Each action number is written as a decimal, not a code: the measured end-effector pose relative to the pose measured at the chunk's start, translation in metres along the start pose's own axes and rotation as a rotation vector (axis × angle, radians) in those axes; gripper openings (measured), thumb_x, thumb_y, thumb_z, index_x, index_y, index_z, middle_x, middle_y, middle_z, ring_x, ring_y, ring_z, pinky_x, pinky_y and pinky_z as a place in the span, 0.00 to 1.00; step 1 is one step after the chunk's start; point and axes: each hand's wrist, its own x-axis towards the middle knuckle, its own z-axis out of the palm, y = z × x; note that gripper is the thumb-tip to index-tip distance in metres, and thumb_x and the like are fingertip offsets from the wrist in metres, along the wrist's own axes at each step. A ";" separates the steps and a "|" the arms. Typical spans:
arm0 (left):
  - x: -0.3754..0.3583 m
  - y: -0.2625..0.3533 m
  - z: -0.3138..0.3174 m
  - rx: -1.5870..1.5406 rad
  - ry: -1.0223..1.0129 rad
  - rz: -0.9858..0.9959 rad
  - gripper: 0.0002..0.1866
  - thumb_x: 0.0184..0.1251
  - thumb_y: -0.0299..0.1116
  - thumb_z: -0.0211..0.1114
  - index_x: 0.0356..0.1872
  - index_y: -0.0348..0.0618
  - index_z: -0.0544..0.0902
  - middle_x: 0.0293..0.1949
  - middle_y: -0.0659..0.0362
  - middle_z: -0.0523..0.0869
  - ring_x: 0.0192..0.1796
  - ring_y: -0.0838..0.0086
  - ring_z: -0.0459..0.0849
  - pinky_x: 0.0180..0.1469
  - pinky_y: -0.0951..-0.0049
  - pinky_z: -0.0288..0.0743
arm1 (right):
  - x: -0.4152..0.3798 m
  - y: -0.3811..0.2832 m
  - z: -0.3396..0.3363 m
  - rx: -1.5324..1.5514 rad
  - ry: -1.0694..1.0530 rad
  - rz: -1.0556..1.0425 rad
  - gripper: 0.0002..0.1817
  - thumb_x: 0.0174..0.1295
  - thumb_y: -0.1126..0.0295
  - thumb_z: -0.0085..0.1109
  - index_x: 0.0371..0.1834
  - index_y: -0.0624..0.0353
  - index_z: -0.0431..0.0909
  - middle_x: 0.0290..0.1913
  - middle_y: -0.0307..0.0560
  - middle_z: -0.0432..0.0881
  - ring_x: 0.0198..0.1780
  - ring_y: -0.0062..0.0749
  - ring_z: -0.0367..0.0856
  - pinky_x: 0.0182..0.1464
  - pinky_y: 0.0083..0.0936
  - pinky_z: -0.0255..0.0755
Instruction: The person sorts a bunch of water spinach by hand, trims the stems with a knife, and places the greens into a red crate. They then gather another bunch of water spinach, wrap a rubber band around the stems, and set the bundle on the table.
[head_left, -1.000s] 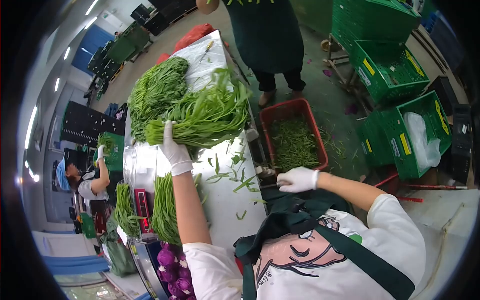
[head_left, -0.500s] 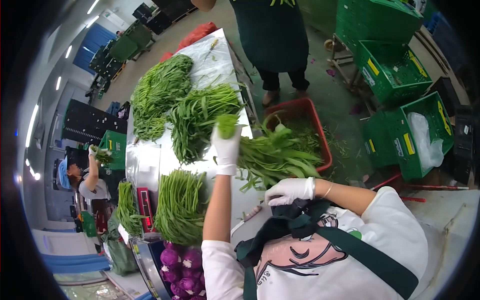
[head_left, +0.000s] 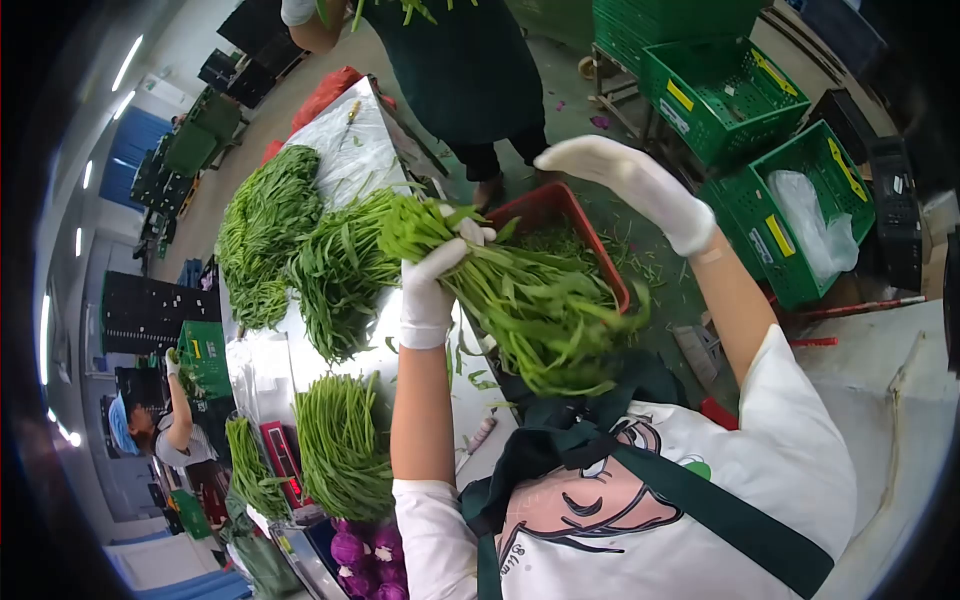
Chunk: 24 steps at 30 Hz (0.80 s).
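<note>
My left hand (head_left: 430,285), in a white glove, is wrapped round the stems of a bunch of leafy greens (head_left: 530,300) that looks like water spinach. The bunch is lifted above the table's right edge, and its blurred leaf ends hang to the right. Raised beyond it on the right, my gloved right hand (head_left: 635,185) is empty with its fingers stretched out. Under the bunch stands a red bin (head_left: 612,268) with green trimmings. Close to my left hand lies a pile of greens (head_left: 345,270). A knife (head_left: 478,438) with a wrapped handle rests near my apron.
A larger heap of greens (head_left: 265,225) and an upright bundle (head_left: 340,440) share the metal table (head_left: 262,365) with a red scale (head_left: 283,460). Purple cabbages (head_left: 365,555) sit at the near end. A co-worker in a dark apron (head_left: 450,75) stands opposite. Green crates (head_left: 725,110) are at right.
My left hand has turned over, swinging the bunch's leaves up and outward. My right hand has left the apron and risen outward to the right, opening. The view has shifted.
</note>
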 end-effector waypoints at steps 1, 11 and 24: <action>0.006 0.001 0.005 -0.094 -0.086 -0.020 0.18 0.51 0.23 0.61 0.46 0.40 0.72 0.30 0.56 0.77 0.34 0.66 0.76 0.51 0.57 0.74 | 0.006 0.024 -0.002 -0.018 -0.037 0.085 0.35 0.68 0.43 0.43 0.63 0.65 0.67 0.61 0.48 0.72 0.64 0.29 0.68 0.68 0.29 0.57; 0.022 0.011 -0.002 -0.138 0.254 -0.060 0.13 0.53 0.29 0.59 0.41 0.37 0.75 0.31 0.58 0.77 0.36 0.69 0.77 0.47 0.64 0.74 | -0.058 0.056 0.066 1.175 -0.011 0.718 0.43 0.61 0.34 0.44 0.68 0.58 0.62 0.63 0.45 0.72 0.58 0.29 0.75 0.60 0.29 0.69; 0.032 0.012 0.021 0.023 0.237 -0.024 0.11 0.54 0.27 0.60 0.39 0.34 0.76 0.28 0.55 0.78 0.30 0.70 0.78 0.38 0.72 0.75 | -0.061 0.028 0.079 0.850 -0.082 0.790 0.39 0.56 0.68 0.62 0.71 0.57 0.55 0.61 0.50 0.71 0.59 0.34 0.74 0.62 0.33 0.69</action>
